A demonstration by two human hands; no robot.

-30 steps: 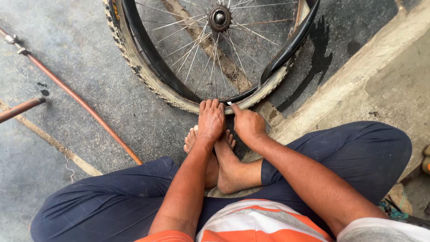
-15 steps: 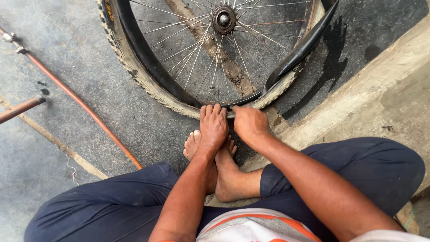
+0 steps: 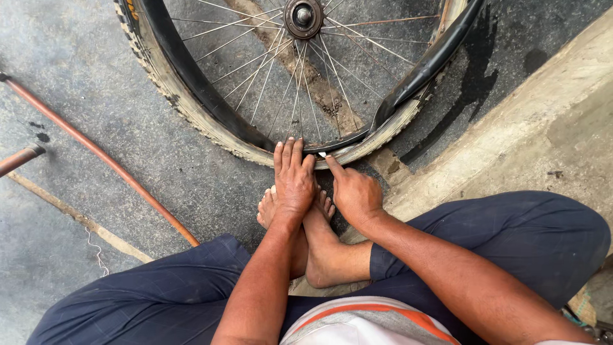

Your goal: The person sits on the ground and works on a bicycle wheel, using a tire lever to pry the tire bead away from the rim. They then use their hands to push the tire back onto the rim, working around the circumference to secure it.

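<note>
Both hands press on the near edge of a bicycle wheel lying flat on the concrete. Left hand lies flat, fingers together, on the worn tyre; right hand pinches a small white piece at the rim, beside the loose black inner tube.

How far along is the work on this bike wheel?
Partly done, it seems: the black inner tube already hangs out of the worn tyre on one side. In hand: the left hand and right hand press the tyre's near edge. Elsewhere the tyre sits on the rim.
</note>
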